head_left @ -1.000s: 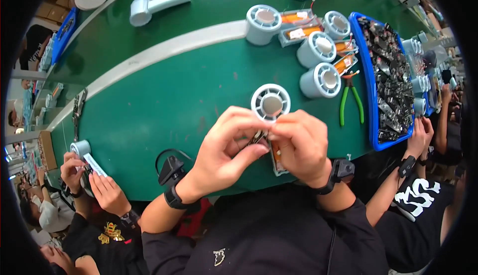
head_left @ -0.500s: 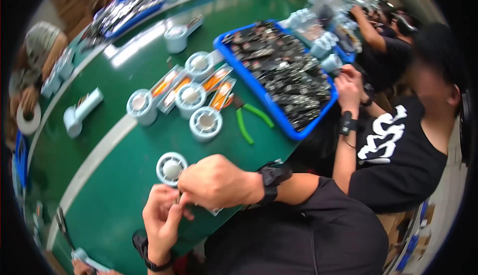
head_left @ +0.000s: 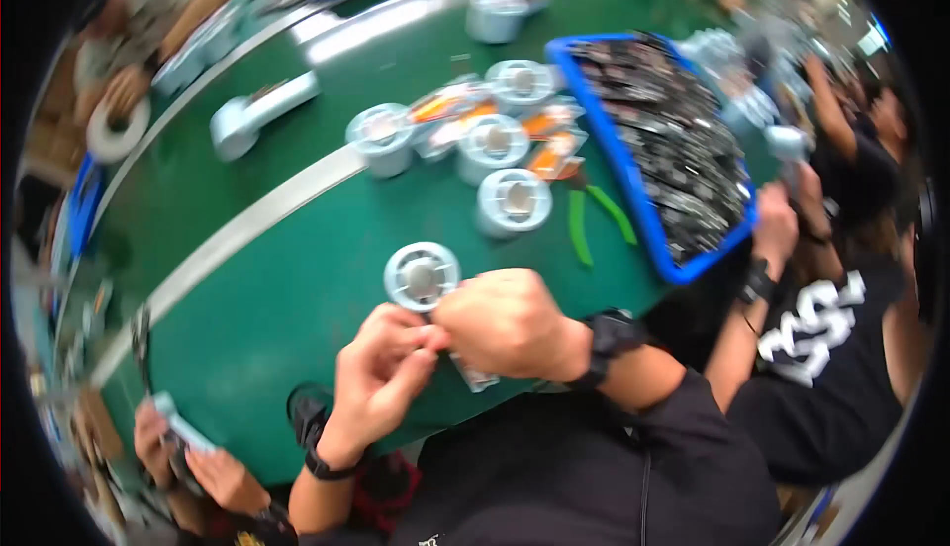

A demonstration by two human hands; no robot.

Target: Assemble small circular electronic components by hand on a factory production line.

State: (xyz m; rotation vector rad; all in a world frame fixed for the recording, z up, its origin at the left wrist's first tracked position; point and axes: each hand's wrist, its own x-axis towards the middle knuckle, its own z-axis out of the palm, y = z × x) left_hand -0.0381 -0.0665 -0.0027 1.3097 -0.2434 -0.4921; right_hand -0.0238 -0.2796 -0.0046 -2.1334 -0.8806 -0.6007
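My left hand [head_left: 386,373] and my right hand [head_left: 515,326] meet above the near edge of the table, fingers pinched together. What they hold between their fingertips is too small and blurred to name. Just beyond them is a light-blue round housing [head_left: 423,276] with a ring opening and a pale round centre; whether a finger touches it is hidden. From under my right hand sticks out the end of a pale, shiny piece [head_left: 475,376]. Green-handled pliers [head_left: 599,220] lie farther off to the right.
Several similar housings [head_left: 515,203] with orange-filled handles [head_left: 554,155] lie beyond my hands. A blue tray [head_left: 633,185] of dark metallic parts stands right, a co-worker's hand [head_left: 775,225] beside it. Another person's hands [head_left: 223,477] hold a light-blue piece at lower left. A closed unit [head_left: 262,111] lies left.
The whole view has shifted, so table and hands appear farther right. My hands stay pinched together near the round housing. More of the lower-left person's hands shows.
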